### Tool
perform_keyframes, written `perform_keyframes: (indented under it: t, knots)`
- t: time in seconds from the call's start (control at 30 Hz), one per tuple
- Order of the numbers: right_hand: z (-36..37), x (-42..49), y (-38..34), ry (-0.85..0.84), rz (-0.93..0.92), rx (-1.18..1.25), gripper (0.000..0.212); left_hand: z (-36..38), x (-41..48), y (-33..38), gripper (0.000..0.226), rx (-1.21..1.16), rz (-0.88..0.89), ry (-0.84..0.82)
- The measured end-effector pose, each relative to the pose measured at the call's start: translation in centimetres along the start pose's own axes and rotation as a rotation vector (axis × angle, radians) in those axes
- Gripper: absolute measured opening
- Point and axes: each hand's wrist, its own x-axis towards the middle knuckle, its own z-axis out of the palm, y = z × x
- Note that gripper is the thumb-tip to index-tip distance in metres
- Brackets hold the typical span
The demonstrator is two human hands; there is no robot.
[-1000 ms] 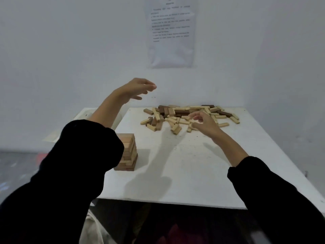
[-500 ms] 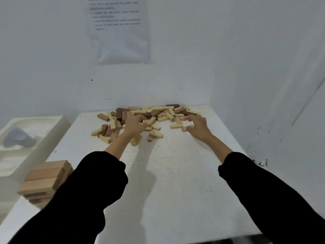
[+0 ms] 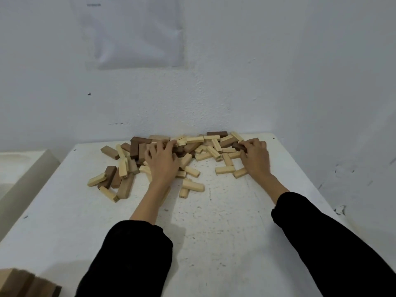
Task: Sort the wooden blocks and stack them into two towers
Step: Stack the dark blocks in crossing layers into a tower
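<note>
Currently both hands down in the loose block pile (image 3: pixel 171 159) at the far side of the white counter (image 3: pixel 225 232), against the wall. Left hand (image 3: pixel 164 160) lying palm-down over the pile's middle, fingers (image 3: pixel 169 144) spread and curled onto mixed light and dark blocks; cannot tell whether any single block is actually pinched. Right hand (image 3: pixel 256 159) at the pile's right end, fingers closed around a dark brown block (image 3: pixel 239 146), thumb side hidden.

Key relation: dark block sits at the right fingertips, long axis running roughly left-right, parallel to the far counter edge. Right hand clearly the nearer one for it; left hand well apart, mid-pile. Another dark block (image 3: pixel 216 133) just behind, near the wall, same left-right orientation. More dark ones clustered at the pile's left (image 3: pixel 137 145).

Partly built tower (image 3: pixel 27 284) only clipped into the bottom-left corner, near the counter's front edge, so probably a long carry from the pile, diagonally back toward the body. No second tower in view. Judging by pile size, most sorting still ahead.

Writing: laminated sheet (image 3: pixel 130 31) taped on the wall above, a few printed lines at its top edge, too small and blurred to read. No brands or marks legible on blocks.
</note>
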Motion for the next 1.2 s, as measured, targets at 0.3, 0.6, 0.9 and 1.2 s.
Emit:
perform_keyframes:
  t: [0.3, 0.6, 0.9, 1.2]
  knots:
    - [-0.5, 2.2, -1.2, -0.170, 0.165, 0.138, 0.034, 0.2, -0.1, -0.1, 0.049, 0.081, 0.025, 0.004]
    - [-0.9, -3.4, -2.6, 0.276, -0.323, 0.236, 0.009, -0.3, -0.3, 0.2, 0.036, 0.068, 0.025, 0.032]
    - [-1.5, -11.8, -3.1, 0.217, -0.329, 0.424, 0.038, -0.5, 0.1, 0.6, 0.036, 0.058, -0.041, -0.029]
    - [-1.7, -12.7, -2.4, 0.167, -0.275, 0.433, 0.031, -0.2, 2.3, 4.7, 0.040, -0.015, 0.028, -0.094]
